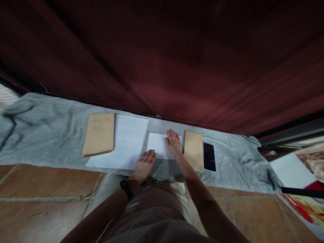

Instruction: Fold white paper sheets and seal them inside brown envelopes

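Observation:
A small white sheet of paper (160, 144), perhaps folded, lies on the grey cloth in front of me. My right hand (174, 143) rests flat on its right part, fingers pointing away from me. Close to its lower left corner lies my left hand (146, 164), palm down with the fingers stretched out. The left fingertips touch or nearly touch the small sheet. Left of that hand are large white sheets (128, 141), with a stack of brown envelopes (99, 133) on their left side. Just right of my right hand is another brown envelope (193, 152).
A smartphone (209, 157) lies beside the right envelope. The grey cloth (55, 131) covers a long, narrow surface. A dark red curtain-like panel (162, 67) rises behind it. Tiled floor (50, 189) shows below, and colourful printed matter (307, 209) lies at far right.

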The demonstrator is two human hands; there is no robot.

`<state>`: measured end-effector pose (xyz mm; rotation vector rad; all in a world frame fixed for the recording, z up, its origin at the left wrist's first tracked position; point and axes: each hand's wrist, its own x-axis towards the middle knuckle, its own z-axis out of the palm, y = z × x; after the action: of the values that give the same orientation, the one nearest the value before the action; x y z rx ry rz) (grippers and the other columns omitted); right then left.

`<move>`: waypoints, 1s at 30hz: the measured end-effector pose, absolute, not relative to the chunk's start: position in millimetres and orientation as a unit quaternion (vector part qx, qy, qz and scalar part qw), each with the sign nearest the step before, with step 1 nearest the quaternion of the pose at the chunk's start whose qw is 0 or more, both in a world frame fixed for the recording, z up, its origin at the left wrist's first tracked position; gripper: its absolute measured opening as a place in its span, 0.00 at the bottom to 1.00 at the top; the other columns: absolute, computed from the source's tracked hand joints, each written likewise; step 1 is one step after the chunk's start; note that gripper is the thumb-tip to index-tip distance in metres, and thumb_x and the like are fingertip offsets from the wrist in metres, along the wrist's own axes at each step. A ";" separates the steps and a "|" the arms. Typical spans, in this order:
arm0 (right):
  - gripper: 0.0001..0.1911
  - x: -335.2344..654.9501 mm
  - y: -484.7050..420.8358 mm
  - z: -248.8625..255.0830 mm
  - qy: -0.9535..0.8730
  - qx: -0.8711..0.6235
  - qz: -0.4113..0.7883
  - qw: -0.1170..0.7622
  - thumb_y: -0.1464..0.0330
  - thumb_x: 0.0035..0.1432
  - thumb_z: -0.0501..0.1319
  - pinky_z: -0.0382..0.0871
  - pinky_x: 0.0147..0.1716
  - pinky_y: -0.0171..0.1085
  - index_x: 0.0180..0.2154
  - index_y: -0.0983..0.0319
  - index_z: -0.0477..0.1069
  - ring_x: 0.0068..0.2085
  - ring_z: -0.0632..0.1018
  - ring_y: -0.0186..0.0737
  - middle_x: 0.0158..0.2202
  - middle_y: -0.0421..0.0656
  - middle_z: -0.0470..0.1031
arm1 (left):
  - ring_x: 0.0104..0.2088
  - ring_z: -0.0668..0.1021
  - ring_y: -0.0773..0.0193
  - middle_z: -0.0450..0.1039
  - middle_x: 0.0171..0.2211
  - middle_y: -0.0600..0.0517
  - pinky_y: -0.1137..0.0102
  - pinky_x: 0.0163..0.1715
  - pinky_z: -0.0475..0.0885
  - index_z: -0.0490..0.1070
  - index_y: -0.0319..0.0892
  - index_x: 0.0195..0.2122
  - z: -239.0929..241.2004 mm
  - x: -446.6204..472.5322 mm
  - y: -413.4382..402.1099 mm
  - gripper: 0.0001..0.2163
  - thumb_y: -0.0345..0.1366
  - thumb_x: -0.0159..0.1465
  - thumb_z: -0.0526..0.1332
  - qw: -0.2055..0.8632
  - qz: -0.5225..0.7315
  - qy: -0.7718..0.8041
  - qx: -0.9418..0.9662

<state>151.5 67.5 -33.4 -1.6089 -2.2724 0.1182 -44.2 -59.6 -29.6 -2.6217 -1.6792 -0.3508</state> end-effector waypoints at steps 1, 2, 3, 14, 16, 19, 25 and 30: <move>0.29 154.0 70.8 -31.0 -0.795 -0.576 0.044 0.186 0.62 0.75 0.45 0.51 0.69 0.55 0.69 0.69 0.56 0.71 0.60 0.50 0.70 0.56 0.58 | 0.65 0.71 0.53 0.70 0.63 0.40 0.57 0.61 0.69 0.70 0.38 0.61 -30.5 -43.6 -60.6 0.25 0.20 0.64 0.51 0.006 -0.113 -0.537 -0.836; 0.28 156.0 72.8 -28.1 -0.790 -0.578 0.049 0.198 0.62 0.75 0.44 0.52 0.69 0.56 0.69 0.69 0.57 0.71 0.60 0.49 0.70 0.56 0.59 | 0.65 0.70 0.53 0.70 0.63 0.40 0.57 0.62 0.68 0.70 0.38 0.61 -30.9 -42.9 -61.9 0.26 0.20 0.63 0.51 0.010 -0.113 -0.536 -0.836; 0.28 157.1 73.2 -24.9 -0.789 -0.574 0.057 0.211 0.63 0.76 0.42 0.53 0.69 0.56 0.69 0.68 0.58 0.71 0.61 0.48 0.70 0.55 0.60 | 0.66 0.69 0.53 0.69 0.64 0.39 0.57 0.63 0.68 0.69 0.37 0.61 -30.6 -42.1 -63.4 0.26 0.20 0.63 0.51 0.017 -0.112 -0.534 -0.838; 0.21 141.6 23.9 -17.1 -0.944 -0.225 0.129 0.203 0.63 0.76 0.45 0.58 0.69 0.43 0.64 0.49 0.66 0.65 0.70 0.33 0.65 0.35 0.70 | 0.64 0.72 0.54 0.72 0.61 0.41 0.58 0.65 0.66 0.69 0.38 0.62 -35.0 -40.1 -83.2 0.23 0.24 0.66 0.55 -0.025 -0.113 -0.469 -0.876; 0.20 138.4 30.9 -19.2 -0.950 -0.215 0.115 0.194 0.63 0.76 0.48 0.57 0.69 0.43 0.64 0.48 0.65 0.66 0.68 0.33 0.66 0.35 0.68 | 0.65 0.71 0.56 0.72 0.62 0.42 0.59 0.65 0.65 0.67 0.40 0.64 -38.7 -40.3 -85.2 0.24 0.24 0.67 0.55 -0.032 -0.132 -0.468 -0.873; 0.21 129.6 50.7 -20.8 -0.958 -0.222 0.104 0.152 0.61 0.74 0.51 0.54 0.70 0.46 0.66 0.51 0.64 0.69 0.65 0.36 0.69 0.37 0.63 | 0.65 0.71 0.58 0.71 0.62 0.42 0.60 0.65 0.66 0.67 0.39 0.64 -38.2 -40.3 -85.4 0.23 0.24 0.67 0.54 -0.040 -0.159 -0.474 -0.865; 0.25 109.0 90.9 -25.0 -0.940 -0.311 0.089 0.111 0.63 0.74 0.52 0.50 0.71 0.49 0.68 0.60 0.59 0.71 0.61 0.42 0.71 0.43 0.58 | 0.65 0.70 0.59 0.71 0.63 0.43 0.62 0.63 0.67 0.69 0.39 0.62 -26.4 -38.4 -82.2 0.21 0.25 0.68 0.55 -0.064 -0.176 -0.487 -0.853; 0.27 98.5 109.5 -20.0 -0.913 -0.383 0.089 0.107 0.63 0.74 0.50 0.48 0.72 0.49 0.69 0.64 0.57 0.71 0.60 0.44 0.72 0.47 0.56 | 0.63 0.72 0.59 0.71 0.63 0.44 0.62 0.62 0.69 0.69 0.39 0.62 -23.7 -37.7 -81.2 0.21 0.25 0.68 0.55 -0.079 -0.172 -0.494 -0.848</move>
<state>98.5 109.5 -20.0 -1.1273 -2.6876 0.2624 -37.7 -81.2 -23.7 -2.8085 -1.6365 -0.5682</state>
